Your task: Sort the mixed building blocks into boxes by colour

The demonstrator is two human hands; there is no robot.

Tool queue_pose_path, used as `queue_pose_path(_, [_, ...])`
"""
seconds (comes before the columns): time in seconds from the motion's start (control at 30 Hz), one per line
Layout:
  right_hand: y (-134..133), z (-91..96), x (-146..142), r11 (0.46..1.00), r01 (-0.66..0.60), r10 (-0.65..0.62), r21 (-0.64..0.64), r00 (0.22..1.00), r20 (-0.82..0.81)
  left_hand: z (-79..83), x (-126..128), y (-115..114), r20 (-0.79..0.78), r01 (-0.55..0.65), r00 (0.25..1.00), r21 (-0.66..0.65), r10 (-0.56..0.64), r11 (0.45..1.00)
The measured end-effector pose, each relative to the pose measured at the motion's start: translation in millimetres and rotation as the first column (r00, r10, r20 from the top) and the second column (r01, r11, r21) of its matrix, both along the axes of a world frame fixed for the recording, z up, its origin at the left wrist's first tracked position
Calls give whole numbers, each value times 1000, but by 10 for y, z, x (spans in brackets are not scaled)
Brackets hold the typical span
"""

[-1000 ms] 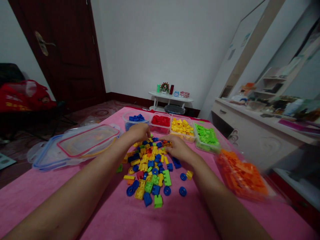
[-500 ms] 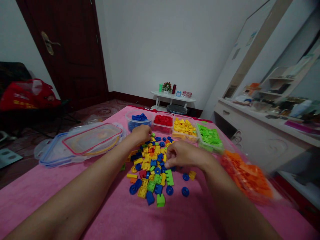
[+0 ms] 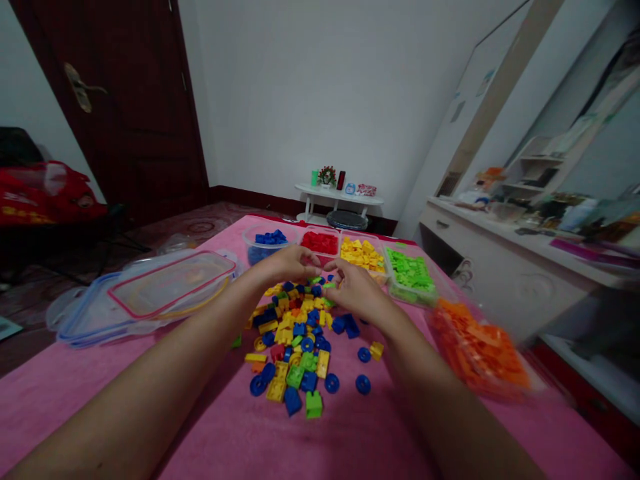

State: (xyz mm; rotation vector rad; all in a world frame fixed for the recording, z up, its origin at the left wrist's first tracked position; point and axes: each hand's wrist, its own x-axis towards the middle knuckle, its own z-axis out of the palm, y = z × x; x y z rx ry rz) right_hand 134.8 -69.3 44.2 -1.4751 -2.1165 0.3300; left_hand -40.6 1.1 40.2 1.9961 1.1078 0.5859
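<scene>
A mixed pile of toy building blocks in yellow, blue, green and red lies on the pink cloth. My left hand is over the far end of the pile, fingers curled down; whatever is between the fingertips is hidden. Close beside it, my right hand pinches a green building block. Blue wheels and a green block lie at the near edge of the pile.
Behind the pile stand tubs of blue blocks, red blocks, yellow blocks and green blocks. An orange-block tub is at the right. Stacked plastic lids lie at the left.
My right hand has moved up and inward, close to my left hand, and the long green block from the pile's right side is gone from there. My left hand has shifted slightly right.
</scene>
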Motion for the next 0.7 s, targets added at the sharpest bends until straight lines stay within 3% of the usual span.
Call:
queue_pose_path(0.1, [72,-100,-35,999,-43,44,6,981,-187,61,67,-102,198,115,977,-163,-82,980])
queue_pose_path(0.23, [76,-159,-65,994,-69,39,-90,953,-302,61,114,-146,282,88,959,-206,-27,975])
queue_pose_path(0.37, [88,-98,6,993,-48,11,-111,951,-310,-5,157,-116,294,82,955,-194,-22,978])
queue_pose_path(0.47, [154,6,229,992,126,-125,-6,970,-209,-70,172,-65,201,46,979,-59,-34,997])
queue_pose_path(0.53, [206,70,464,937,329,-312,116,939,-147,-125,157,-9,75,-26,997,141,15,990])
queue_pose_path(0.6, [241,117,717,829,509,-496,231,860,-117,-194,120,65,-50,-77,994,327,98,942])
queue_pose_path(0.7, [252,160,989,688,655,-662,313,743,-99,-321,43,189,-199,-93,960,432,195,897])
